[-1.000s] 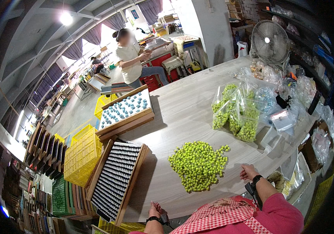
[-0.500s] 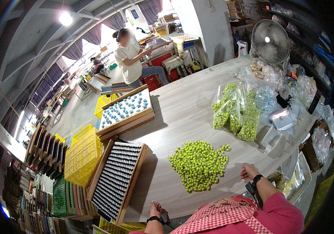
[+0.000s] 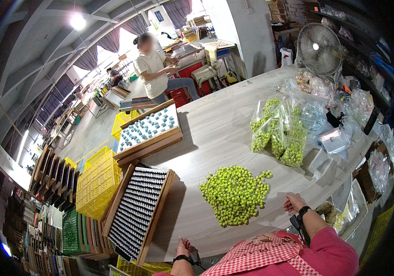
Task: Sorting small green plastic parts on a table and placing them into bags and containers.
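Right hand (image 3: 293, 202) resting on the surface (image 3: 215, 133) just right of the heap of yellow-green beads (image 3: 234, 194), fingers loosely spread, holding nothing. Left hand (image 3: 184, 247) at the near edge of the surface, left of and nearer than the heap, beside the near corner of the black-pegged tray (image 3: 137, 210); fingers lying slack, nothing visible in them, though too small in view to be sure. Dark strap on each wrist.

Heap itself lying loose on the pale wood, roughly in the middle of the near side, a few strays rolled off toward its far right. Left of the heap, the pegged tray in its wooden frame, tilted over the surface edge; pegs apparently all bare, no yellow-green showing on them. Judging by that, hardly anything loaded so far: whole heap yet to go onto pegs, if that is where the beads belong. Beyond the heap and to its right, clear bags of the same beads (image 3: 279, 133), unopened stock by the look of them, so more left besides. Farther left beyond the heap, a second wooden tray carrying blue pieces (image 3: 147, 131), seemingly filled.

Both forearms entering from the lower edge, elbows tucked close, wrists low; right forearm in a pink sleeve (image 3: 330, 250), angled up toward the heap's right side. Red checked cloth (image 3: 256, 253) across the lap between the arms. Neither hand reaching into the heap; both near it, at rest.
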Motion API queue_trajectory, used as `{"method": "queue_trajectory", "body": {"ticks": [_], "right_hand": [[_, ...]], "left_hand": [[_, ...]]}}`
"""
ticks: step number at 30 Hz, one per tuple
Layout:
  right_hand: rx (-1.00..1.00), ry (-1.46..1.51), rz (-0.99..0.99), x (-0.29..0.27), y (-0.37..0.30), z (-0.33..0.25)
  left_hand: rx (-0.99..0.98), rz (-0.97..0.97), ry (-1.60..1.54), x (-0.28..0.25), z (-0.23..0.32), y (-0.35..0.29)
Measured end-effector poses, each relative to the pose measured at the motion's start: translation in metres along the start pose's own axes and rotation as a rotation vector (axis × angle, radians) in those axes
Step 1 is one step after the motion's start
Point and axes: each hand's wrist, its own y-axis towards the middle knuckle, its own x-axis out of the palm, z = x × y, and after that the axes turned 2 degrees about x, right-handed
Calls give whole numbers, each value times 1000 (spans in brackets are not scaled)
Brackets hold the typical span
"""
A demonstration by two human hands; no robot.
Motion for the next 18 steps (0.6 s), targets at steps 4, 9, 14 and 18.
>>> {"method": "queue_trajectory", "body": {"ticks": [4, 9, 14, 18], "right_hand": [[10, 11, 0, 1, -5, -3], [8, 31, -9, 3, -9, -5], [-12, 20, -9, 1, -9, -4], [17, 28, -6, 1, -7, -5]], "left_hand": [[-13, -7, 17, -1, 1, 2], [-28, -35, 10, -7, -1, 11], [-24, 2, 23, 1, 1, 1], [-16, -6, 18, 0, 0, 1]]}}
